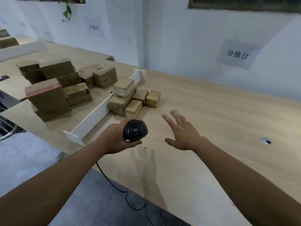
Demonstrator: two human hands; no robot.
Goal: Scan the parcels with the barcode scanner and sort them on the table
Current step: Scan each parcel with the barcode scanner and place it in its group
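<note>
My left hand (116, 137) grips a black barcode scanner (135, 130), whose cable trails down off the table edge. My right hand (183, 132) hovers over the wooden table (211, 115) with fingers spread and nothing in it. Just beyond both hands lies a cluster of small brown cardboard parcels (135, 100), stacked against the right side of a white divider (91, 118). To the left of the divider stands a bigger pile of larger brown parcels (53, 85), one with a red tape strip.
Two round cable grommets (175, 111) (266, 141) sit in the tabletop to the right. A second white divider (21, 50) stands far left with more boxes behind it. Paper signs (237, 53) hang on the white wall. The grey floor lies below the near table edge.
</note>
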